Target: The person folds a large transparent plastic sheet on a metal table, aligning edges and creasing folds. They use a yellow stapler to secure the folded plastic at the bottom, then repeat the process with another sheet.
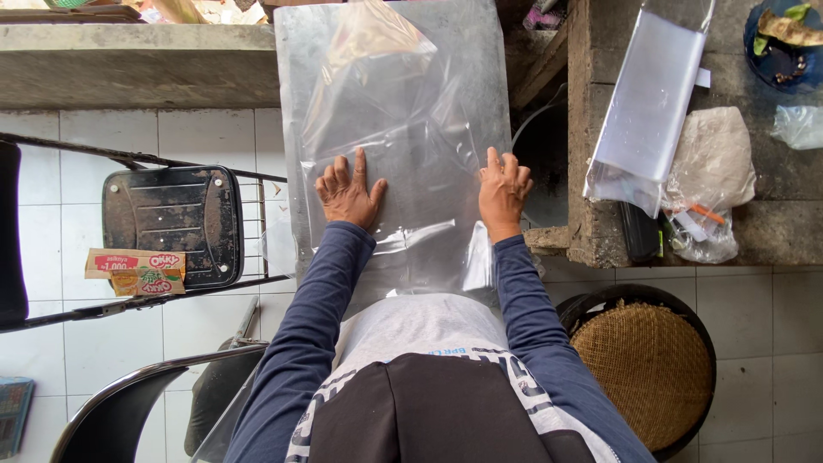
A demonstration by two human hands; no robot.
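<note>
Both hands lay flat and open, fingers spread, on a large clear plastic sheet that covered a grey metal board sloping away from the person's lap, the left hand pressing near its left edge and the right hand near its right edge, neither clamped on anything. To the left stood a black folding chair with a small printed carton on its rim, and to the right a round woven basket sat on the tiled floor. On the concrete ledge further right lay a stack of clear plastic bags beside a crumpled plastic bag.
</note>
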